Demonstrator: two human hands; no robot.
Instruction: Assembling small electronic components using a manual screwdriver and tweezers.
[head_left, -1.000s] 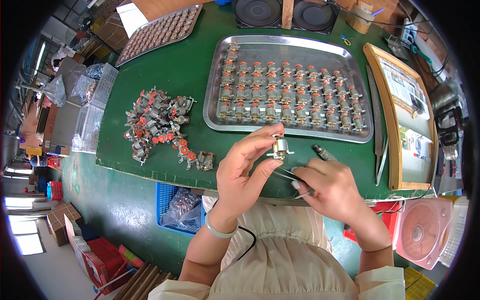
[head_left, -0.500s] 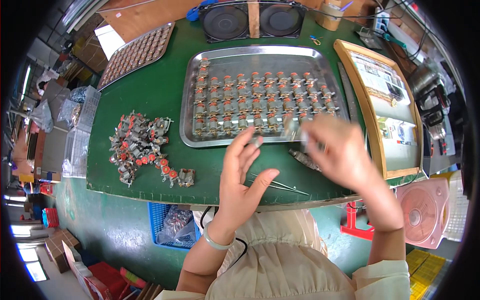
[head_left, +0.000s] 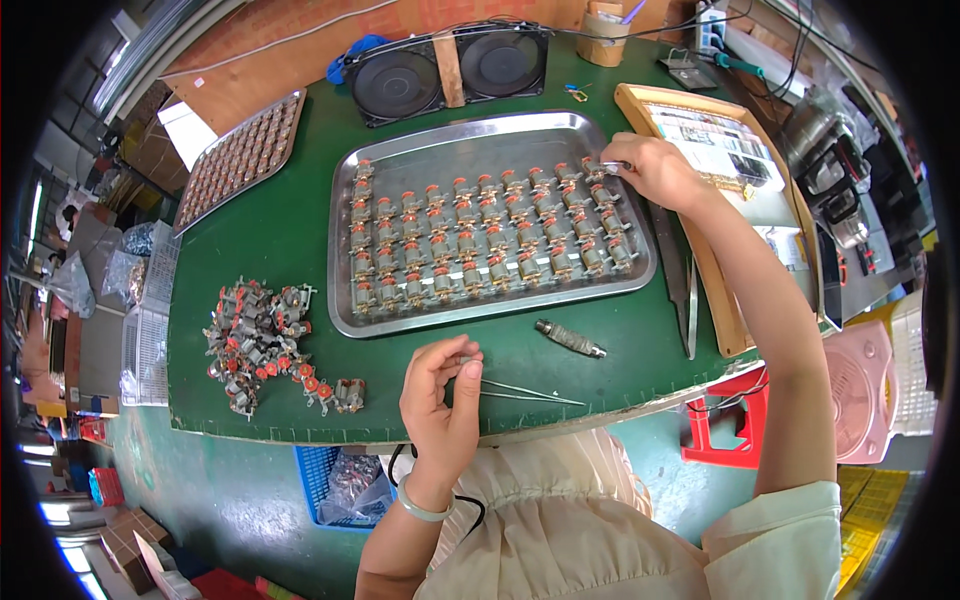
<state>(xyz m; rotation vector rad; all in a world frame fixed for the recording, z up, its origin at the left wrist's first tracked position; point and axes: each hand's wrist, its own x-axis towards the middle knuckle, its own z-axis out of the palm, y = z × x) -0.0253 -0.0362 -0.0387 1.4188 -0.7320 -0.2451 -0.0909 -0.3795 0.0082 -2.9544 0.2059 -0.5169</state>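
Two metal trays, two round black fans, one pair of tweezers — one loose pile of motor parts.

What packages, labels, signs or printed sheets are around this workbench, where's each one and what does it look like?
Printed sheet: on the wooden-framed board right of the metal tray; white, rectangular, dark print and pictures.
Second sheet: lower on that board; pale, partly behind the right arm.
Clear plastic bag: in the blue crate under the bench edge; crumpled, dark parts inside.
Cardboard boxes: floor, lower left; brown.
No screens in view.

A green-topped workbench stands on a green floor, brightly lit.
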